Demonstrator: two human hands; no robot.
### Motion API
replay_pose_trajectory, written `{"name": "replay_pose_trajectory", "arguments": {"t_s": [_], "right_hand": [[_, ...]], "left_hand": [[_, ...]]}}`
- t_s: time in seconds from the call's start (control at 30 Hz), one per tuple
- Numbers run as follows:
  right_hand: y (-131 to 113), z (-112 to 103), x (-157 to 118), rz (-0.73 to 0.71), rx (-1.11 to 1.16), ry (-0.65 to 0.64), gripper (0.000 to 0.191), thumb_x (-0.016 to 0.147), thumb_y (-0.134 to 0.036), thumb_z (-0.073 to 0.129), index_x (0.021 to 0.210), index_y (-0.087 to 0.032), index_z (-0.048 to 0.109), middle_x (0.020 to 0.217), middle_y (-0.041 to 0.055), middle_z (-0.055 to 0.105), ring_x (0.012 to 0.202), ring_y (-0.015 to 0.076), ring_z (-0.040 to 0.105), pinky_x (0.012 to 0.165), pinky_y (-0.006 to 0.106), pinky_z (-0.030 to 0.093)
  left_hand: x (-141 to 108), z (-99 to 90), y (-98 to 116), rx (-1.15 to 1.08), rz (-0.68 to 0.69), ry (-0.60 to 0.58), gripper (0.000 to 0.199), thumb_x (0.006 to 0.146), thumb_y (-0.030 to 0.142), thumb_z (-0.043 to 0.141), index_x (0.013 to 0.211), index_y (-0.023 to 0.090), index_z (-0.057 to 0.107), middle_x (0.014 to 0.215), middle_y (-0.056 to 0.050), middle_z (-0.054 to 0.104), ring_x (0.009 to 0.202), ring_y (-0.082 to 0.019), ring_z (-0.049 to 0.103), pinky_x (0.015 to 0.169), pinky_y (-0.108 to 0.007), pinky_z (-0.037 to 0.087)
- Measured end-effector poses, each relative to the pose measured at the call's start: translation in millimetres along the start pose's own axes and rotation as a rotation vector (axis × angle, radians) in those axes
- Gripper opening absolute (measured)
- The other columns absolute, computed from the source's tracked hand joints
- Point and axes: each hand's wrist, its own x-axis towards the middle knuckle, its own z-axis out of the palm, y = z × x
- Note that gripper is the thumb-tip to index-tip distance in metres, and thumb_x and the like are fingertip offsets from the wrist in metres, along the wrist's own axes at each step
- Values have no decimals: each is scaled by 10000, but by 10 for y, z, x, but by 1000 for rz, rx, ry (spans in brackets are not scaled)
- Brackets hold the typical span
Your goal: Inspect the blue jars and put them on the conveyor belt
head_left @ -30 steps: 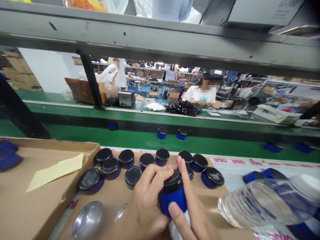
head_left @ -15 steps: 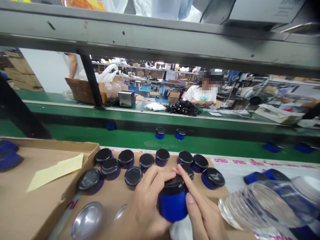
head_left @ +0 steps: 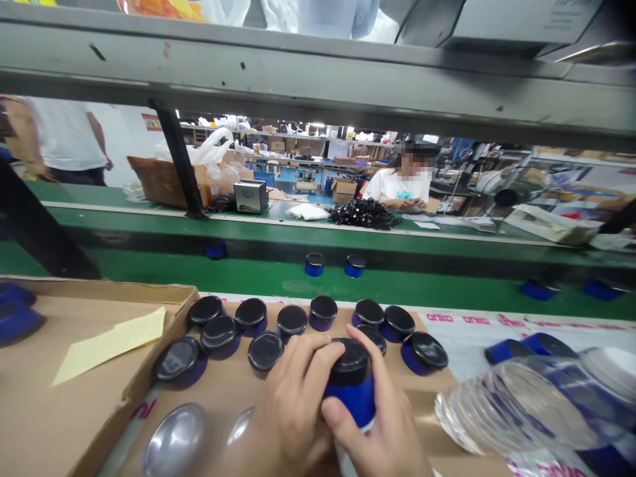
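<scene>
Between my hands is a blue jar with a glossy black lid (head_left: 350,377), seen at the lower middle. My left hand (head_left: 298,394) closes round its left side, fingertips at the lid's edge. My right hand (head_left: 390,417) grips it from the right, thumb across the front of the blue body and index finger along the lid. Something white shows just below the jar; what it is I cannot make out. Beyond my hands, several similar black-lidded jars (head_left: 265,351) stand on brown cardboard (head_left: 218,377). Two shiny domed pieces (head_left: 175,440) lie to the left of my left wrist.
An open cardboard box (head_left: 30,411) with a yellow paper strip (head_left: 109,344) is at left. A clear plastic bottle (head_left: 517,404) lies at right. More jars (head_left: 315,265) rest on the green conveyor belt (head_left: 258,265). A shelf beam (head_left: 318,73) crosses overhead; a person (head_left: 397,185) sits opposite.
My right thumb has moved across the jar's front, and my left fingers have shifted on the lid. Jars on the belt have slid slightly left. Another person shows more fully at far left.
</scene>
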Motion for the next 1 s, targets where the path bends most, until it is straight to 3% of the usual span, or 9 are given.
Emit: {"name": "replay_pose_trajectory", "arguments": {"t_s": [0.1,0.23,0.33,0.5,0.7,0.83,1.0], "right_hand": [[-13,57,-17,23,75,21,677,946,-733,436,1419,-248,420,1433,-35,619,1333,61,554,1000,62,378],[-19,84,-50,24,176,52,458,1036,-628,348,1436,-415,417,1440,-201,565,1373,-48,445,1017,-14,286],[-19,18,-8,-82,222,78,367,1034,-571,436,1387,-501,506,1440,-264,549,1372,-35,463,1069,-1,281],[-13,-172,75,-180,213,150,223,1011,-478,538,1141,-499,718,1195,-209,728,1149,9,646,1002,27,397],[-70,-238,11,-205,235,253,160,960,-475,628,1042,-483,766,993,-140,785,815,58,722,719,107,538],[-67,-251,0,-180,262,296,184,981,-343,607,979,-402,782,717,-98,732,551,48,631,549,105,505],[-7,-399,74,-290,276,343,202,1011,-294,566,896,-252,726,573,-57,586,506,58,595,520,124,493]], "left_hand": [[8,-41,-45,1,36,-17,474,866,55,519,1299,237,453,1215,-94,580,1106,-232,591,975,-338,482],[57,-109,-85,-50,69,-53,541,791,-4,588,1273,218,482,1219,-99,628,1159,-216,621,1018,-312,498],[113,-145,-51,-125,26,-48,519,787,11,613,1242,228,489,1220,-85,651,1165,-192,643,1016,-280,507],[181,-193,56,-373,-146,-124,604,695,40,744,1188,317,533,1209,34,686,1113,-145,693,968,-200,542],[136,-169,99,-1126,-630,-328,767,568,-7,905,1171,389,647,1247,37,691,1126,-203,702,838,-209,594],[136,-132,98,-1234,-601,-306,808,541,-117,840,1156,386,692,1236,25,718,1107,-213,720,825,-203,599],[131,-140,53,-1185,-528,-326,855,523,-132,839,1195,376,696,1242,11,734,1102,-183,720,864,-156,568]]}}
